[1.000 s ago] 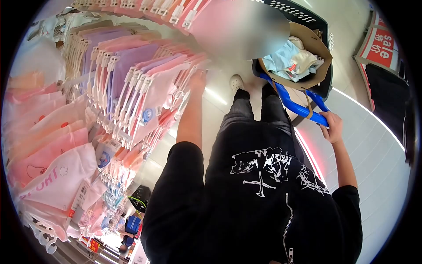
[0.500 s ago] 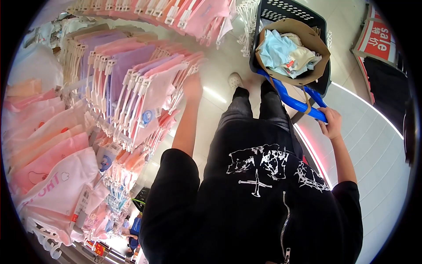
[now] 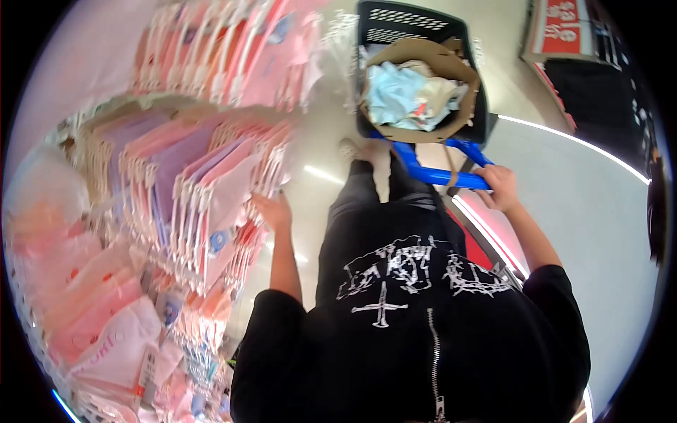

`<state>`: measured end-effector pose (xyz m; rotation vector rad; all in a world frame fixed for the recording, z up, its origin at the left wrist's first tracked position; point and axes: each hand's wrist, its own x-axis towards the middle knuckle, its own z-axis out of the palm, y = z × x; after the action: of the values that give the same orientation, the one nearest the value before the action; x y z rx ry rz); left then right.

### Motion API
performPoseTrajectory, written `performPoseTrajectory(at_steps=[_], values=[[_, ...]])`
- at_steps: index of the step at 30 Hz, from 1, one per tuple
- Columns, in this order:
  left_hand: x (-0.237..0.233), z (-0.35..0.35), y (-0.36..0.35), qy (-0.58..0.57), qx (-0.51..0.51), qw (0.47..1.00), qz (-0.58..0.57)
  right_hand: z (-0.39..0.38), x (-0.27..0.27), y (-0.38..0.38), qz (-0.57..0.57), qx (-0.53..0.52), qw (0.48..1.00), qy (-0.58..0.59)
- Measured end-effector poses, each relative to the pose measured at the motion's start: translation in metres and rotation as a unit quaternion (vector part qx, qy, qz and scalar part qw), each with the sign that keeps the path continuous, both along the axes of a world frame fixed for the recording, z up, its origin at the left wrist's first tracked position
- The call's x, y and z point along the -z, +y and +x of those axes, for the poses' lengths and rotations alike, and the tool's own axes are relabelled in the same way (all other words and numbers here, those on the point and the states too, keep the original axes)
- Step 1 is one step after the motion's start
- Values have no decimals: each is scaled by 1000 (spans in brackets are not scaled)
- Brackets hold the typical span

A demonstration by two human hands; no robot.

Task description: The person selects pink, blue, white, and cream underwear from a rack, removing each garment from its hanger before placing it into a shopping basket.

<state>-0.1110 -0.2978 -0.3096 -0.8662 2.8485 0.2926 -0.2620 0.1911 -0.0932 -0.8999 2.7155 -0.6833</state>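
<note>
My right hand (image 3: pixel 499 187) is wrapped round the right end of the blue cart handle (image 3: pixel 441 178). Beyond the handle, a dark basket (image 3: pixel 482 99) bears an open brown paper bag (image 3: pixel 441 63) with light blue cloth (image 3: pixel 393 92) and cream cloth (image 3: pixel 436 97) inside. At the near edge of the hanging pink clothes (image 3: pixel 233 187), my left hand (image 3: pixel 271 210) has its fingers apart, with the fingertips by the garments. Whether they touch the cloth is blurred. White hangers hold these clothes in a dense row, with purple pieces (image 3: pixel 185 166) among the pink.
Another rack of pink clothes (image 3: pixel 264 60) hangs at the upper left, and packaged pink garments (image 3: pixel 120 338) fill the lower left. A red sale sign (image 3: pixel 564 27) stands at the upper right above dark goods (image 3: pixel 589 88). A grey surface (image 3: pixel 564 190) lies right of the cart.
The view has shifted, and the cart and my right hand appear farther left. My left hand has come back lower along the rack, with its fingers now showing apart.
</note>
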Motion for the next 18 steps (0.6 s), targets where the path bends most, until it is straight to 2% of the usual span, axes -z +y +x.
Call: performPoseTrajectory(at_steps=[1, 2, 8, 12, 13, 15, 17, 18], values=[[2, -2, -5, -64, -14, 998, -1, 0, 0, 1, -2, 0, 1000, -5], [6, -3, -12, -72, -24, 997, 13, -1, -2, 1, -2, -6, 1000, -4], [-2, -10, -24, -11, -36, 996, 78, -3, -2, 6, -13, -7, 1000, -17], [-16, -21, 27, -38, -99, 994, 42, -5, -6, 8, -31, 10, 997, -73], [-29, -34, 46, 18, -65, 994, 88, -5, -6, 8, -42, 13, 995, -85], [-86, -78, 89, 126, 10, 975, 182, -8, -3, 11, -93, 13, 988, -124], [-148, -134, 139, 154, 101, 951, 247, -13, -8, 14, -152, 13, 969, -195], [-163, -158, 164, 167, 144, 934, 279, -15, -5, 18, -172, 4, 959, -223]])
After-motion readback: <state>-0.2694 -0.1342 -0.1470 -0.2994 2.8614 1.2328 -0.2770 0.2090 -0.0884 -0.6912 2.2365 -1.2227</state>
